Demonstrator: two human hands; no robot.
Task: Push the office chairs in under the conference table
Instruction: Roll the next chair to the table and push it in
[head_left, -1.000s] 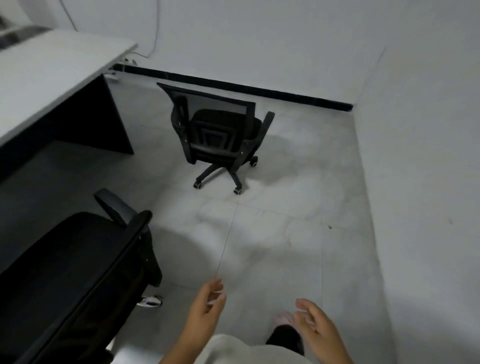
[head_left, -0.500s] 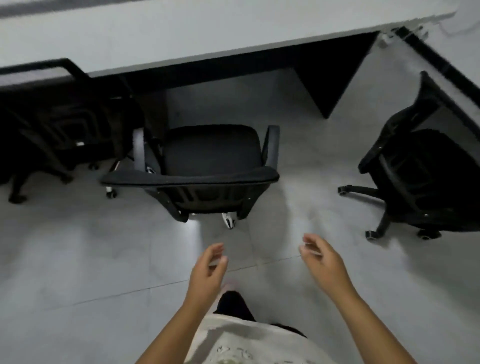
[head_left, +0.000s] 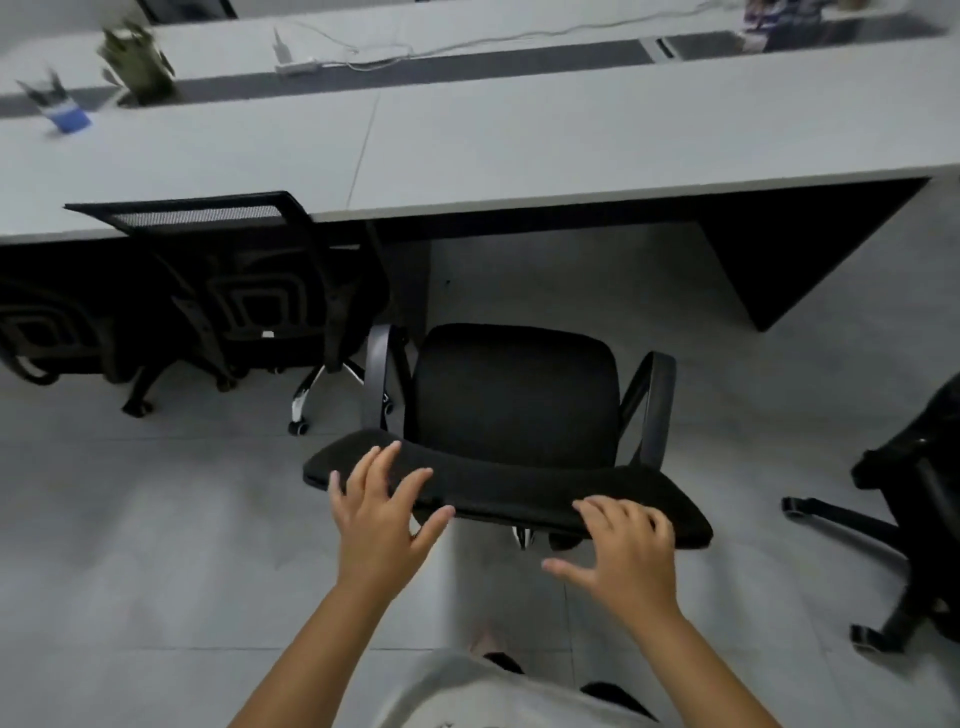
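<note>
A black office chair (head_left: 514, 395) stands in front of me, facing the long grey conference table (head_left: 571, 135), its seat short of the table edge. My left hand (head_left: 382, 509) lies with spread fingers on the left part of the chair's backrest top. My right hand (head_left: 623, 551) has its fingers over the right part of the backrest top, thumb out to the side. Neither hand grips the backrest. A second black chair (head_left: 249, 291) sits pushed in under the table at the left. A third black chair (head_left: 919, 514) stands out on the floor at the right edge.
On the table lie a white power strip (head_left: 296, 65) with cables, a small plant (head_left: 137, 67) and a blue pen cup (head_left: 65, 111). A dark table side panel (head_left: 795, 249) closes the bay on the right. Grey tiled floor (head_left: 156, 545) surrounds me.
I have stepped closer to the middle chair. Both hands rose from hanging free in the air and now lie on its backrest top. The view tilted up, showing more of the table.
</note>
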